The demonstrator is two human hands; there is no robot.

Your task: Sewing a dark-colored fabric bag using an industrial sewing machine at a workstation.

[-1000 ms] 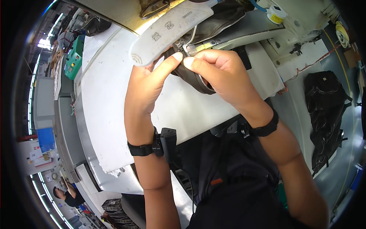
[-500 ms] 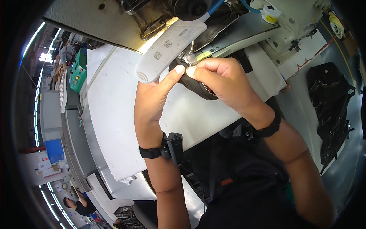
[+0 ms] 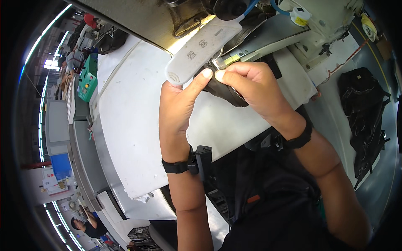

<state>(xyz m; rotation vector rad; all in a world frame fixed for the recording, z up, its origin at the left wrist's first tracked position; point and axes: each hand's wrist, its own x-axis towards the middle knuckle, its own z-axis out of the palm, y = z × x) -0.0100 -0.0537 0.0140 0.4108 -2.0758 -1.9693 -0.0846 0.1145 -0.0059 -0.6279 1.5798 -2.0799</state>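
At the sewing machine (image 3: pixel 138 25), both my hands are on a dark olive-brown fabric piece (image 3: pixel 222 91) with a metal-toothed zipper (image 3: pixel 238 94) along it. My right hand (image 3: pixel 264 90) pinches the fabric by the zipper between thumb and curled fingers. Pressing on the same piece from the left is the thumb of my left hand (image 3: pixel 178 104); its other fingers are hidden under the fabric and a long white plastic cover (image 3: pixel 201 50). The thumb tips are close together just below the presser foot (image 3: pixel 215 62). More of the fabric and zipper runs back past the foot.
A white table (image 3: pixel 142 125) extends to the left. Blue tubing meets a small white round part (image 3: pixel 300 16) at the back right. A dark bag (image 3: pixel 362 113) lies at right. A green box (image 3: pixel 87 77) stands far left; a person (image 3: pixel 90 226) is at lower left.
The whole view has shifted a little, so machine and hands appear farther right. Both hands keep their hold on the fabric, with little visible movement.
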